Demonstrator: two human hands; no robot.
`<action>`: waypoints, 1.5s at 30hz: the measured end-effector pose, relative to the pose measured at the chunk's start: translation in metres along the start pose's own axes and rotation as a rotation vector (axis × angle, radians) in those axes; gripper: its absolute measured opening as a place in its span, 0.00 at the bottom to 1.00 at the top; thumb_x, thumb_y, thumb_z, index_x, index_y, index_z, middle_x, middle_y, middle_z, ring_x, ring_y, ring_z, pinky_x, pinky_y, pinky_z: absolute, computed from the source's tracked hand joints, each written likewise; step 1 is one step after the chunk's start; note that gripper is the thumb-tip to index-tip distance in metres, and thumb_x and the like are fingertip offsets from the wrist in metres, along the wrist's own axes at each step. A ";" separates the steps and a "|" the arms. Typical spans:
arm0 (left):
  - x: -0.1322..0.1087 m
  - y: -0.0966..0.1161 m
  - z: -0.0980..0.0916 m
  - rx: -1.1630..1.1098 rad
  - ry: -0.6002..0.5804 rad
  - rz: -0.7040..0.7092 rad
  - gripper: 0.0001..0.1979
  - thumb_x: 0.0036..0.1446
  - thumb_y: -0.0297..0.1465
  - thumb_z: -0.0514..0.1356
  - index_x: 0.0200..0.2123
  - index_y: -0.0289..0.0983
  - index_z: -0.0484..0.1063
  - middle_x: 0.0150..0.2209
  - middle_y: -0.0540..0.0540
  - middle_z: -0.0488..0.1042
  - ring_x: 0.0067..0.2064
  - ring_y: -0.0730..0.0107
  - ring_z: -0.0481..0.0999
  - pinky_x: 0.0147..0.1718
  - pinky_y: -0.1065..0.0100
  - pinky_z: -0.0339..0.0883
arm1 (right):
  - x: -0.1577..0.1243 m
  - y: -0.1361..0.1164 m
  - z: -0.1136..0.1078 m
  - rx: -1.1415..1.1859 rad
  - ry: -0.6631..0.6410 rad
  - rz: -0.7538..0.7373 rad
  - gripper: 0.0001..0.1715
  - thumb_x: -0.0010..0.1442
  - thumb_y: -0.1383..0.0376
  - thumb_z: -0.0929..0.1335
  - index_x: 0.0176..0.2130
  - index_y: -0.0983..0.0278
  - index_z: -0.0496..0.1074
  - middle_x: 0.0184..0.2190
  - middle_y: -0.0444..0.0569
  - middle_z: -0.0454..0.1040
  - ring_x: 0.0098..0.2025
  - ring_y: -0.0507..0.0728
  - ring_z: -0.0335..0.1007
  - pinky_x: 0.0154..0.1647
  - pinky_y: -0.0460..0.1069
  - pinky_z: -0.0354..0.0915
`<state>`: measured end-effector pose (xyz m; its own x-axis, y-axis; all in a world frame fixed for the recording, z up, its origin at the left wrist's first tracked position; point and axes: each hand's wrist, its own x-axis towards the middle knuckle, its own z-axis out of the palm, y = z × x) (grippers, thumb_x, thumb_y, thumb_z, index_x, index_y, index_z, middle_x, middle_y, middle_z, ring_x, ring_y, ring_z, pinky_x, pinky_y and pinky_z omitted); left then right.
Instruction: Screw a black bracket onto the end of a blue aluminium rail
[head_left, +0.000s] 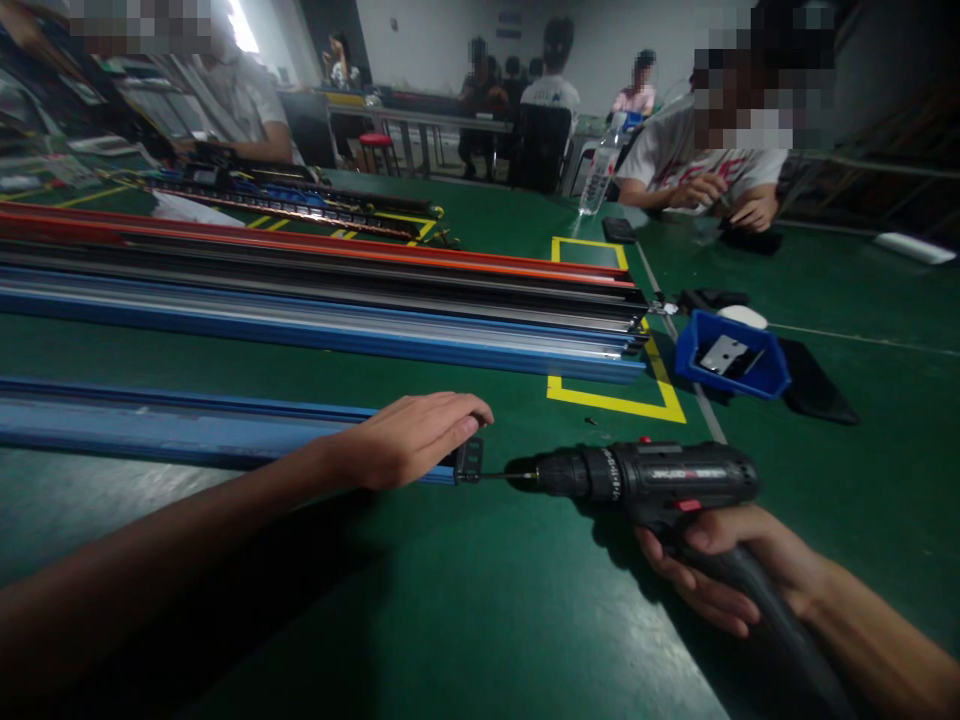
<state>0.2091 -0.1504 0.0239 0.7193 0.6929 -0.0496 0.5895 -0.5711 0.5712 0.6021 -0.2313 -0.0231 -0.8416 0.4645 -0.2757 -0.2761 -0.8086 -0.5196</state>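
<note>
My right hand (720,560) is wrapped around the handle of a black cordless drill (675,475), which points left. The drill's long thin bit meets a small black end bracket (469,458) with slots. This bracket sits at the right end of a blue metal rail (187,425) lying on the table. Over that same end lies my left hand (409,440), its fingers curved across the rail and holding it down close to the bracket. The underside of the left hand's grip is hidden. A small dark screw (591,421) lies beyond the drill's chuck.
Behind the held rail lies a bundle of blue, black and orange rails (322,300). A blue bin (731,355) with metal plates stands to their right, near a dark flat slab (814,380). Farther back are a water bottle (598,170) and a seated person (697,160).
</note>
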 end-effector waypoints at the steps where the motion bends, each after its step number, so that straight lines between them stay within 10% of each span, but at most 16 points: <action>1: 0.000 0.000 0.000 -0.009 0.001 -0.002 0.19 0.76 0.39 0.42 0.58 0.43 0.67 0.55 0.48 0.74 0.56 0.65 0.72 0.56 0.61 0.61 | 0.000 0.000 0.000 0.004 -0.001 -0.002 0.19 0.64 0.65 0.67 0.49 0.75 0.77 0.34 0.52 0.76 0.18 0.43 0.66 0.26 0.42 0.74; 45: 0.004 0.001 -0.001 0.132 -0.051 0.072 0.18 0.74 0.39 0.47 0.45 0.38 0.74 0.44 0.45 0.76 0.46 0.63 0.72 0.47 0.63 0.62 | 0.001 0.000 0.002 -0.005 0.045 0.011 0.19 0.62 0.64 0.67 0.46 0.74 0.78 0.32 0.51 0.75 0.16 0.43 0.62 0.23 0.41 0.72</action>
<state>0.2128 -0.1479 0.0252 0.7771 0.6269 -0.0558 0.5767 -0.6737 0.4620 0.6003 -0.2315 -0.0220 -0.8226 0.4717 -0.3175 -0.2646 -0.8118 -0.5205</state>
